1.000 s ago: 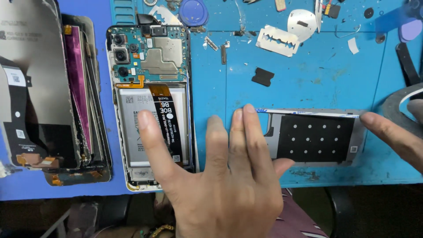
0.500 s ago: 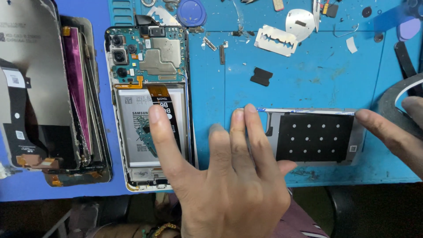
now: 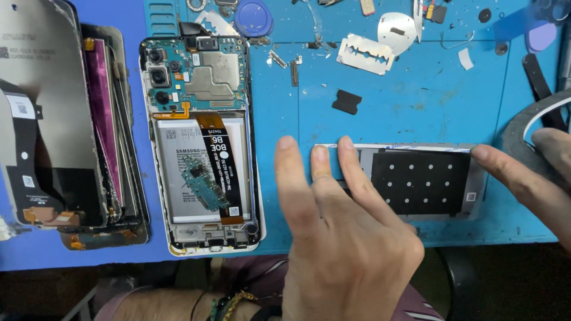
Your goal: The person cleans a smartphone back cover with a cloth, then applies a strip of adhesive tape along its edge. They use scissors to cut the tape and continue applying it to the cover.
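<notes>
My left hand (image 3: 345, 249) lies back-up in the middle, fingers spread. Its fingertips rest on the left end of a silver phone panel (image 3: 479, 178) that has a black dotted patch and lies flat on the blue mat (image 3: 416, 101). My right hand (image 3: 529, 178) reaches in from the right edge, and one fingertip touches the panel's top right corner. Neither hand grips anything. Left of my left hand lies an opened phone (image 3: 202, 148), showing its battery, its circuit board and a small green board (image 3: 202, 181) on the battery.
Removed screen assemblies (image 3: 47, 119) are stacked at far left. A razor blade (image 3: 366, 54), a small black piece (image 3: 346, 101), a blue pick (image 3: 254, 15) and loose bits lie at the back. A black tape roll (image 3: 523, 128) sits at the right. The table edge runs along the front.
My left hand has slid right, off the opened phone, uncovering its battery and small green board. My right fingertip has moved in to the panel's corner.
</notes>
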